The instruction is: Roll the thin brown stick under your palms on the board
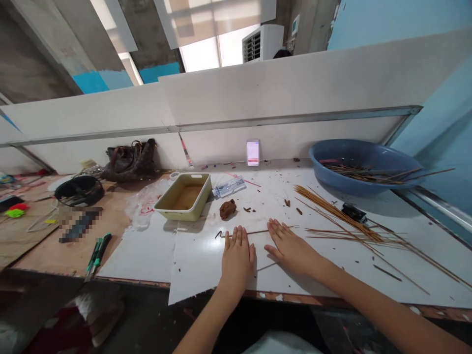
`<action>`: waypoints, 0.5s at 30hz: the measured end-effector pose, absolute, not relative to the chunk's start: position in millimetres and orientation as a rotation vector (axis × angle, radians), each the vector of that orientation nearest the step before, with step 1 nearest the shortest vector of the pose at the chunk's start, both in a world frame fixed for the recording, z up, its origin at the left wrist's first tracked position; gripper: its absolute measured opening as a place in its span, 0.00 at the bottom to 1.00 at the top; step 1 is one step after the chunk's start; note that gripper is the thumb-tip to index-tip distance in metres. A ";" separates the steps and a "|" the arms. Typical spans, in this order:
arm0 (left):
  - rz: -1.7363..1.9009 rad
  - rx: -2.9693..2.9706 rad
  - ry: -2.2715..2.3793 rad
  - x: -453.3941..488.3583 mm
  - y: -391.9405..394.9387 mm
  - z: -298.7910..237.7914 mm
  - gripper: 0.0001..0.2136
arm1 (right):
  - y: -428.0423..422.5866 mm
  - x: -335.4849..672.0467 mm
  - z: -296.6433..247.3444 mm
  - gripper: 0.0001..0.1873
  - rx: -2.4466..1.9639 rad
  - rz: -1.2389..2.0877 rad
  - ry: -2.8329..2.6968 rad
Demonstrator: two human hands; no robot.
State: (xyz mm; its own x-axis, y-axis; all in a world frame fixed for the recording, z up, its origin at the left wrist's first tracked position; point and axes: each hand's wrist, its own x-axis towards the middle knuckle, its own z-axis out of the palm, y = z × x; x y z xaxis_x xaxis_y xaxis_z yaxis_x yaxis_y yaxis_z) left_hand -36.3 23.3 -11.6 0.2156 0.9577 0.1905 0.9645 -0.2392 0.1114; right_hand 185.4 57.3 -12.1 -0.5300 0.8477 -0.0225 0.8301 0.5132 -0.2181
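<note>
A thin brown stick [260, 231] lies crosswise on the white board, with a dark bent end to the left. Flat on it rests my left hand [238, 253], fingers stretched out. My right hand [289, 246] also lies flat over the stick, its thumb apart from the fingers. Between the two hands a bare length of stick shows; what is under the palms is hidden. Beyond my left hand sits a lump of brown clay [227, 209]. A bundle of thin tan sticks [332, 209] spreads out to the right of my right hand.
A yellow-green basin [197, 210] with brownish liquid and a clear plastic bottle [230, 187] stand behind the clay. At back right is a blue tub [332, 179] holding sticks. A phone [252, 152] leans against the partition. Pliers [99, 253] and a handbag [129, 162] lie left.
</note>
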 end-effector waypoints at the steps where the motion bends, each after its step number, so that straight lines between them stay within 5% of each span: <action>1: -0.356 -2.420 -1.893 -39.1 16.3 -15.5 0.26 | 49.5 187.5 -18.3 0.47 -1.459 0.295 -2.644; 15: -0.331 -2.409 -1.924 -44.6 24.4 -6.5 0.25 | 63.4 191.5 -18.9 0.47 -1.437 0.340 -2.622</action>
